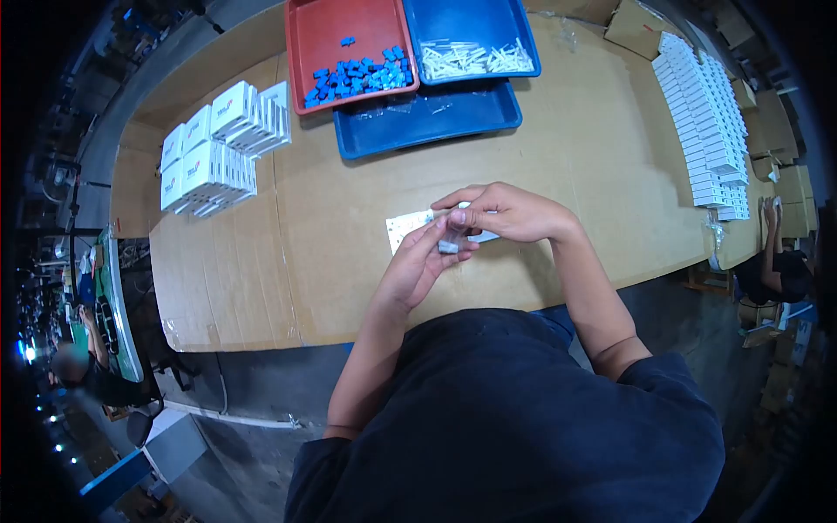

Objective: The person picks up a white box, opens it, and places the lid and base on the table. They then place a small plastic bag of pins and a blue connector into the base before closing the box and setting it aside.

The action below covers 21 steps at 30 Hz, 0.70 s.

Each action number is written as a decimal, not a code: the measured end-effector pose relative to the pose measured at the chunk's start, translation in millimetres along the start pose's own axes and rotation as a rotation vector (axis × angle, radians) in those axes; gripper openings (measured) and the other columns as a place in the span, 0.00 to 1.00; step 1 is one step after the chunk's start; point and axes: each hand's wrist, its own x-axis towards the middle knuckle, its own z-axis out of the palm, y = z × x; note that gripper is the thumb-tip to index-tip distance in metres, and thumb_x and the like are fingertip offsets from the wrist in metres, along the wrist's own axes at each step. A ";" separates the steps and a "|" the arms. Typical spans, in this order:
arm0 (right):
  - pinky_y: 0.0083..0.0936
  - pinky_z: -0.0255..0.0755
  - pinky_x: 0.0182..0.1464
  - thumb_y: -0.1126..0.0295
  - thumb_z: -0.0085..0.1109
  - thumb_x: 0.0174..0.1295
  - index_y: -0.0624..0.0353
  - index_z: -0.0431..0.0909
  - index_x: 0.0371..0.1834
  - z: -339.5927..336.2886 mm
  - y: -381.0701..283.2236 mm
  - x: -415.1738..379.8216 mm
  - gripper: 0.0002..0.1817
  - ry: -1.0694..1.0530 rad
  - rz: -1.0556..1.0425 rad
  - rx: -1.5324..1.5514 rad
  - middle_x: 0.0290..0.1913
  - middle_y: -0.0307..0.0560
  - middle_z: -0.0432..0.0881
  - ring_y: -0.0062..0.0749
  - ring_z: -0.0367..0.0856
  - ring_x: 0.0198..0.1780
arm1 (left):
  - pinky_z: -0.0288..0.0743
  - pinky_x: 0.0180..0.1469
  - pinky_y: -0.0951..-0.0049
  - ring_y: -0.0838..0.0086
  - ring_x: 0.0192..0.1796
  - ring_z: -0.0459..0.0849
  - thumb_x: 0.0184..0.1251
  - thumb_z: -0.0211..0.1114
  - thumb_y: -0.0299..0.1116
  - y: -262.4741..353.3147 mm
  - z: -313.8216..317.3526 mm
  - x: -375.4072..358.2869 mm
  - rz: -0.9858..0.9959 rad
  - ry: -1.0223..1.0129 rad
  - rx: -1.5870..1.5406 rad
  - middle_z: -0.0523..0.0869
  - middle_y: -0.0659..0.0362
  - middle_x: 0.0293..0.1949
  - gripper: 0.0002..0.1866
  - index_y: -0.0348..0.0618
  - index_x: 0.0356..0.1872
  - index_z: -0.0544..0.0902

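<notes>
My left hand (417, 267) and my right hand (514, 213) meet over the cardboard-covered table near its front edge. Between their fingertips is a small clear plastic bag (451, 241) with something pale inside that I cannot make out. Thumb and fingers of both hands pinch it. Beneath them lies a white box or sheet with small printed marks (401, 229), partly covered by the hands.
A red tray (294, 54) holds small blue parts; a blue tray (534, 52) holds white sticks. Another blue tray (427, 135) sits nearer, with clear bags. White boxes (209, 166) stand stacked left, more boxes (702, 131) right. Other people (772, 261) sit beyond both ends.
</notes>
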 end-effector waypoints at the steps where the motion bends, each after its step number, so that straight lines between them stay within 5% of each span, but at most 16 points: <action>1: 0.34 0.77 0.64 0.53 0.50 0.84 0.67 0.85 0.61 2.1 2.0 1.1 0.26 -0.006 -0.016 -0.002 0.66 0.56 0.85 0.40 0.84 0.61 | 0.85 0.62 0.59 0.59 0.58 0.89 0.90 0.49 0.39 -1.5 -1.7 0.7 0.003 -0.012 0.009 0.86 0.47 0.59 0.20 0.33 0.68 0.75; 3: 0.32 0.78 0.62 0.52 0.51 0.84 0.68 0.82 0.64 7.0 1.9 0.6 0.27 -0.004 -0.036 -0.011 0.62 0.54 0.87 0.36 0.86 0.55 | 0.85 0.62 0.59 0.60 0.58 0.89 0.90 0.50 0.38 -4.4 -4.7 1.3 0.007 -0.008 0.013 0.86 0.48 0.59 0.20 0.33 0.68 0.76; 5: 0.35 0.75 0.67 0.54 0.50 0.84 0.65 0.86 0.60 13.6 -5.1 0.6 0.25 -0.108 0.168 0.056 0.70 0.59 0.82 0.44 0.81 0.67 | 0.85 0.63 0.60 0.61 0.57 0.89 0.89 0.50 0.38 -2.1 1.6 0.6 -0.005 0.006 0.067 0.86 0.48 0.60 0.20 0.33 0.68 0.76; 11: 0.33 0.73 0.70 0.55 0.53 0.83 0.65 0.87 0.58 -19.1 16.3 12.3 0.23 -0.085 0.096 0.082 0.69 0.55 0.83 0.37 0.82 0.67 | 0.85 0.59 0.63 0.64 0.56 0.89 0.91 0.46 0.43 -9.0 -6.1 -5.0 -0.045 0.038 0.088 0.87 0.48 0.59 0.24 0.34 0.70 0.76; 15: 0.30 0.79 0.59 0.64 0.61 0.78 0.64 0.89 0.50 -79.7 36.7 45.1 0.14 0.345 0.084 -0.113 0.53 0.46 0.92 0.28 0.87 0.55 | 0.82 0.57 0.68 0.70 0.52 0.88 0.90 0.47 0.48 -14.1 -11.4 -10.9 -0.065 0.036 0.111 0.89 0.50 0.57 0.27 0.37 0.73 0.76; 17: 0.33 0.80 0.53 0.68 0.65 0.71 0.63 0.89 0.49 -110.8 50.1 66.5 0.11 0.600 0.024 -0.222 0.44 0.48 0.92 0.31 0.89 0.47 | 0.82 0.58 0.69 0.71 0.52 0.88 0.90 0.47 0.47 -16.1 -7.6 -16.6 -0.057 0.019 0.108 0.89 0.51 0.58 0.26 0.39 0.74 0.75; 21: 0.38 0.82 0.53 0.69 0.64 0.67 0.57 0.90 0.50 -162.4 67.5 111.7 0.11 0.854 0.066 -0.520 0.46 0.54 0.92 0.48 0.90 0.49 | 0.84 0.60 0.69 0.71 0.53 0.89 0.90 0.48 0.41 -22.0 -3.4 -25.2 -0.075 0.049 0.236 0.87 0.49 0.59 0.25 0.33 0.74 0.74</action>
